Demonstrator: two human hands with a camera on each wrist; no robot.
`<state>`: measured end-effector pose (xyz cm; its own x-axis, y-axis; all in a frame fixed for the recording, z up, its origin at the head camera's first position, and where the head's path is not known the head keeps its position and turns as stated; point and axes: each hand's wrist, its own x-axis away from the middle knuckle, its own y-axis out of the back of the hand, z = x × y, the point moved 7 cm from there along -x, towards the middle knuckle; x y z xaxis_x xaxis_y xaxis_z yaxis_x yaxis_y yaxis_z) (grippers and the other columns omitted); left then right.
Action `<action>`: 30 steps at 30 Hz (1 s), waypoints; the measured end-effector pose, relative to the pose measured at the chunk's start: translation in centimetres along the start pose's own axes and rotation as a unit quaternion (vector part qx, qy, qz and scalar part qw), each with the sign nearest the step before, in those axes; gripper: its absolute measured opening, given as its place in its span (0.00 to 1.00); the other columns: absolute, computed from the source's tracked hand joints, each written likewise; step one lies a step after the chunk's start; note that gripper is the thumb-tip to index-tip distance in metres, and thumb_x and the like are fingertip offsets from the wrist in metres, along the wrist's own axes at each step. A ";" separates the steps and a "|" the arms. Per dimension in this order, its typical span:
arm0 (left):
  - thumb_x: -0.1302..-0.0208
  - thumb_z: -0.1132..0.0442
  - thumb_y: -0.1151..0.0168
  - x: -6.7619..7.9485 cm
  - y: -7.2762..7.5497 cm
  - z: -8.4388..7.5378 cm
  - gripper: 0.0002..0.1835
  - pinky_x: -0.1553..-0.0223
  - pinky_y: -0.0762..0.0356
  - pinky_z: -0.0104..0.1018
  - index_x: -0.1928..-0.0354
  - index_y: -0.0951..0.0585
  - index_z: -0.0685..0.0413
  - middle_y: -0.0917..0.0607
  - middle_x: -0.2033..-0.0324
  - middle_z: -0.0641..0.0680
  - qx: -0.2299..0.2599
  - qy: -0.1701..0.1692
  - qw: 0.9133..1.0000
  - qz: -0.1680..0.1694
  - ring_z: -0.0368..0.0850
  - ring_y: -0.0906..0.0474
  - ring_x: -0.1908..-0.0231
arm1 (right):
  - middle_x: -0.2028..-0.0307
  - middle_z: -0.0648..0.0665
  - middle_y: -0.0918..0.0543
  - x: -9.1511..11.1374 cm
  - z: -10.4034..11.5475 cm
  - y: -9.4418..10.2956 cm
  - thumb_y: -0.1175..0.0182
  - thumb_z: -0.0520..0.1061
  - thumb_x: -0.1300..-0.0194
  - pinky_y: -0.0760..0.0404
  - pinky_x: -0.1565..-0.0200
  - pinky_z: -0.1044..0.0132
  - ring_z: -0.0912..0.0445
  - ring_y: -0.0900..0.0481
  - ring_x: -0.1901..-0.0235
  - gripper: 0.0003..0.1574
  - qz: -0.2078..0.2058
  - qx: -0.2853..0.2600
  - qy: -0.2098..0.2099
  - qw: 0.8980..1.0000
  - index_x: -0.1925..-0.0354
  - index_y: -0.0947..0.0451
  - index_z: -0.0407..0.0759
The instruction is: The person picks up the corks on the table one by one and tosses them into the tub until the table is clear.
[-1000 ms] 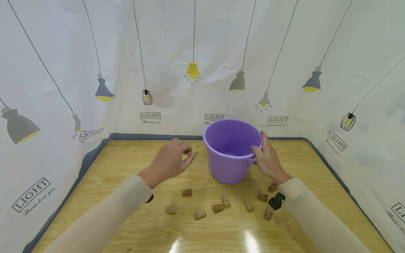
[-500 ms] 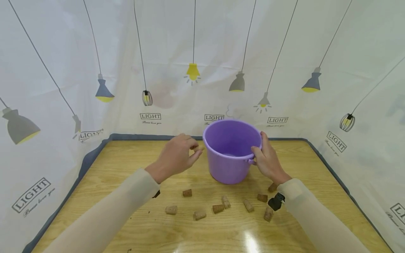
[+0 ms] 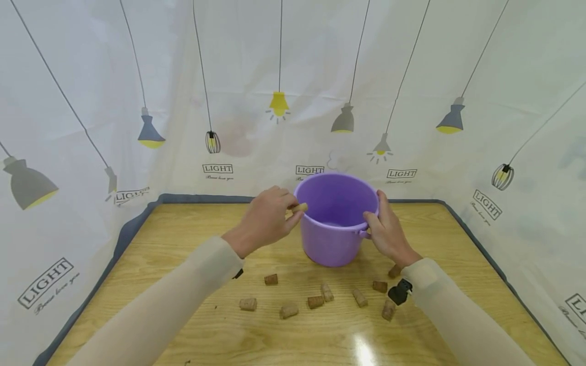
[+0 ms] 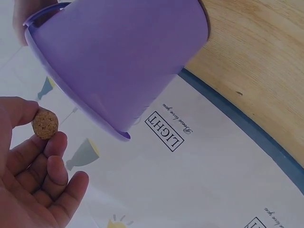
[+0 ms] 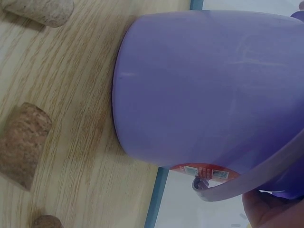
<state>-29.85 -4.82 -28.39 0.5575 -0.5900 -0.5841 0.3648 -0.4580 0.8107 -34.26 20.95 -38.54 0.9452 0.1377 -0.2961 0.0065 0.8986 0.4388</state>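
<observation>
A purple bucket stands on the wooden table, its mouth facing up and toward me. My left hand pinches a cork between thumb and fingertips, right at the bucket's left rim. The left wrist view shows the round end of that cork, with the bucket wall beyond it. At the bucket's right side, my right hand grips the rim, thumb over the edge. Seen from the right wrist, the handle hangs along the bucket, near a red label.
Several corks lie on the table in front of the bucket, among them a dark cork, a pale cork and another cork by the right wrist. A white printed curtain encloses the table's back and sides.
My left hand has moved right and slightly up with its cork, from left of the bucket to its rim. The right hand, the bucket and the corks on the table stay where they were.
</observation>
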 end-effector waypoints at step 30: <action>0.29 0.54 0.35 -4.1 -3.1 -1.4 0.11 0.62 0.25 0.34 0.65 0.13 0.53 0.13 0.70 0.49 -0.027 -0.001 0.997 0.067 0.43 0.23 0.68 | 0.28 0.27 0.38 -0.1 0.2 0.0 0.58 0.45 0.22 0.12 0.63 0.62 0.31 0.24 0.42 0.42 -0.010 0.001 0.014 1.000 0.18 0.61 0.44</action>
<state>-32.22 -0.01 -28.41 0.6019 -0.6449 -0.4709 0.3264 -0.3395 0.8821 -34.34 20.89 -38.35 0.9357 0.1307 -0.3278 0.0266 0.9001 0.4349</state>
